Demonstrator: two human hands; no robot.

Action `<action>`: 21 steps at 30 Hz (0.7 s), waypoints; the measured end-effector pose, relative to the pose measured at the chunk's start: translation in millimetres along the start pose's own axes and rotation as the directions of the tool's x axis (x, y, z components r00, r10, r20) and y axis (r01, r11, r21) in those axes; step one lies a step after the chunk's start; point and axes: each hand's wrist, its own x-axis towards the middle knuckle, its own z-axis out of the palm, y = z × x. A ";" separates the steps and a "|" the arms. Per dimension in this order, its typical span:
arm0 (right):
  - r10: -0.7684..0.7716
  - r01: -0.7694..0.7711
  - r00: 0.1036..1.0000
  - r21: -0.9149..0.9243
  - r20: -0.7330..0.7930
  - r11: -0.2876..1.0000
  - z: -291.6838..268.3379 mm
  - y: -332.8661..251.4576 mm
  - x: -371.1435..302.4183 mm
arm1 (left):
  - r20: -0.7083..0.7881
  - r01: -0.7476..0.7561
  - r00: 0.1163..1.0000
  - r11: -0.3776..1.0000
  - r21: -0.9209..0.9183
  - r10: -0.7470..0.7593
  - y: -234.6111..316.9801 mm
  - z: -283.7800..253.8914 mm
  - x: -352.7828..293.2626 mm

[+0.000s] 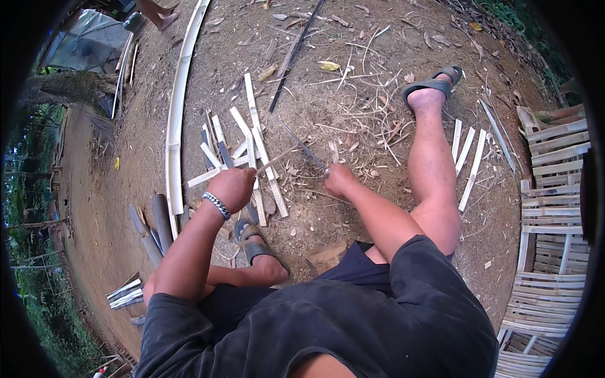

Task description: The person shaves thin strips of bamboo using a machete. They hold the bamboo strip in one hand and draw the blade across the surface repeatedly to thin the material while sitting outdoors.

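Note:
Out in front of me, my left hand point(233, 188) is closed around one end of a thin bamboo strip point(277, 159), which points away to the upper right. My right hand point(341, 180) grips the handle of a knife point(305, 148), its narrow blade slanting forward and to the left. Strip and blade come close together between the hands; whether they touch I cannot tell. Beneath and beyond my left hand lies a loose pile of split bamboo pieces point(269, 169), pale and flat, some with dark skin. The knife handle is mostly covered by my fingers.
A long split bamboo length point(177, 113) runs along the ground at left, near dark bamboo poles point(162, 220). Curly shavings point(365, 116) litter the dirt ahead. Several pale slats point(471, 170) lie beyond my right leg, near a slatted bamboo bench point(554, 203). Another person's feet point(167, 21) show at far left.

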 end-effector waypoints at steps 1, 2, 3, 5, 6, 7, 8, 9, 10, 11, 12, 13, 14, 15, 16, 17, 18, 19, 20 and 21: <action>0.009 -0.009 1.000 0.011 -0.012 1.000 1.4 -6.2 -4.1 | -0.014 -0.007 1.000 1.000 -0.007 0.007 -0.5 3.4 -2.2; -0.058 0.059 0.998 0.048 -0.021 0.997 4.2 -16.2 -6.3 | -0.016 0.003 1.000 1.000 -0.008 -0.003 -4.8 3.3 -1.5; -0.114 0.115 0.993 0.087 -0.015 0.989 12.6 -26.5 -13.3 | -0.002 0.012 1.000 1.000 -0.019 -0.012 -7.2 4.8 -3.8; -0.183 0.188 0.980 0.071 -0.075 0.979 16.0 -41.3 -31.4 | 0.033 0.053 0.998 0.998 -0.019 -0.052 -14.8 -0.2 -6.3; -0.104 0.107 0.993 0.056 -0.051 0.993 25.0 -21.6 -19.5 | 0.031 0.048 0.998 0.998 -0.046 -0.047 -14.9 2.5 -6.2; -0.025 0.026 0.999 0.039 -0.049 0.999 35.0 14.4 9.3 | 0.011 0.034 0.999 0.997 -0.065 -0.033 -15.4 2.2 -0.4; 0.046 -0.045 0.998 0.022 -0.043 0.999 39.4 38.9 32.3 | -0.007 0.030 1.000 0.996 -0.082 -0.030 -18.9 3.5 3.2; 0.024 -0.024 0.999 0.006 -0.028 1.000 39.0 45.9 44.4 | -0.017 0.036 0.999 0.990 -0.134 -0.039 -26.4 8.4 3.1; 0.012 -0.012 1.000 -0.012 -0.007 1.000 37.9 52.4 49.4 | -0.026 0.039 0.999 0.990 -0.134 -0.043 -29.7 9.5 2.1; 0.002 -0.001 1.000 -0.030 0.013 1.000 38.6 57.6 53.8 | -0.036 0.040 0.998 0.990 -0.134 -0.045 -32.1 10.0 1.7; -0.032 0.032 0.999 -0.029 -0.028 0.999 39.2 54.5 52.5 | -0.049 0.044 0.997 0.990 -0.133 -0.051 -35.3 9.4 0.4; -0.065 0.063 0.995 -0.028 -0.070 0.998 42.5 51.5 48.8 | -0.049 0.033 0.998 0.996 -0.086 -0.038 -37.0 9.2 -1.7; -0.095 0.092 0.989 -0.029 -0.113 0.995 43.8 48.2 47.0 | -0.056 0.046 0.997 0.998 -0.054 -0.049 -37.0 8.7 0.5; -0.082 0.084 0.990 0.015 -0.115 0.996 44.1 42.0 41.6 | -0.053 0.057 0.997 0.998 -0.025 -0.059 -28.3 2.6 1.5; -0.074 0.081 0.991 0.061 -0.108 0.995 41.4 25.4 28.5 | -0.043 0.078 0.996 0.997 0.006 -0.077 -23.3 -0.1 -2.0; -0.060 0.071 0.993 0.107 -0.100 0.992 38.2 10.2 12.9 | -0.037 0.078 0.996 0.996 0.031 -0.077 -20.0 2.1 -5.2; -0.083 0.091 0.994 0.128 -0.071 0.988 31.7 -8.7 -3.8 | -0.036 0.078 0.996 0.995 0.057 -0.076 -18.2 2.5 -7.2; -0.108 0.114 0.993 0.149 -0.049 0.982 22.5 -29.3 -21.3 | -0.042 0.079 0.996 0.993 0.084 -0.075 -18.1 1.8 -7.8; -0.129 0.132 0.991 0.168 -0.028 0.977 19.0 -39.7 -31.4 | -0.052 0.059 0.997 0.994 0.094 -0.054 -17.2 1.2 -7.3; -0.149 0.159 0.987 0.180 -0.068 0.971 21.9 -41.0 -33.6 | -0.061 0.040 0.998 0.994 0.103 -0.033 -15.5 1.4 -6.7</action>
